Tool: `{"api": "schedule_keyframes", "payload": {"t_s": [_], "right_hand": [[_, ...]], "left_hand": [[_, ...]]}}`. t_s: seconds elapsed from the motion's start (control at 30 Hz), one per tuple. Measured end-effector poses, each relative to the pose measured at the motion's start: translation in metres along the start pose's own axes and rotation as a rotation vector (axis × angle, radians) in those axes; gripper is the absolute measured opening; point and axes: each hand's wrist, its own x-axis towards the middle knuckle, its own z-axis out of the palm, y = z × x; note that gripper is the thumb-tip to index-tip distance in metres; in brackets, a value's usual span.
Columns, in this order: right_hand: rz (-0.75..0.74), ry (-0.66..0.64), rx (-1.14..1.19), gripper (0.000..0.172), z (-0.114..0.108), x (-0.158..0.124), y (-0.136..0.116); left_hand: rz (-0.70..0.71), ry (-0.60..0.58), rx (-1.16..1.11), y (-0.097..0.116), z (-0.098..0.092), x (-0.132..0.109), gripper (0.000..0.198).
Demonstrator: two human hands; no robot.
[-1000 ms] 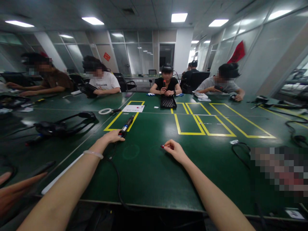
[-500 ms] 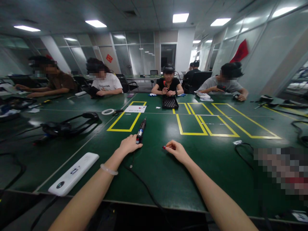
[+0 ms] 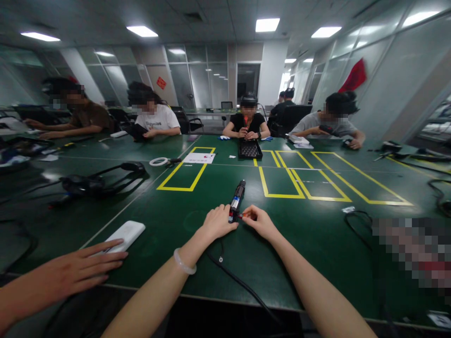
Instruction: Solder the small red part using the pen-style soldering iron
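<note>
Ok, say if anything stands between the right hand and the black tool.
Nothing visible blocks the right hand; only the small red piece it pinches lies between it and the black tool. Whether piece and tool touch is unclear.

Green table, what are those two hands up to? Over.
Left hand gripping dark tool. Right hand pinching small red piece beside it. Another person's hand at white device, apart from both.
</note>
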Motion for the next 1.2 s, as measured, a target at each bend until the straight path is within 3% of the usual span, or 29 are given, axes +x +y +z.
{"api": "schedule_keyframes", "payload": {"t_s": [0.4, 0.67, 0.9, 1.2], "right_hand": [[-0.006, -0.025, -0.042, 0.018, 0.001, -0.001, -0.001], [-0.020, -0.063, -0.086, 0.006, 0.002, -0.002, -0.005], [-0.046, -0.073, -0.127, 0.015, 0.000, -0.004, -0.012], [-0.052, -0.005, -0.133, 0.031, -0.005, -0.004, -0.008]], "left_hand": [[0.057, -0.022, 0.004, 0.016, 0.000, -0.003, 0.045], [0.043, -0.017, 0.003, 0.018, 0.002, -0.005, 0.048], [-0.020, 0.023, 0.063, 0.028, 0.009, -0.004, 0.059], [-0.083, 0.065, 0.077, 0.031, 0.012, -0.002, 0.054]]}}
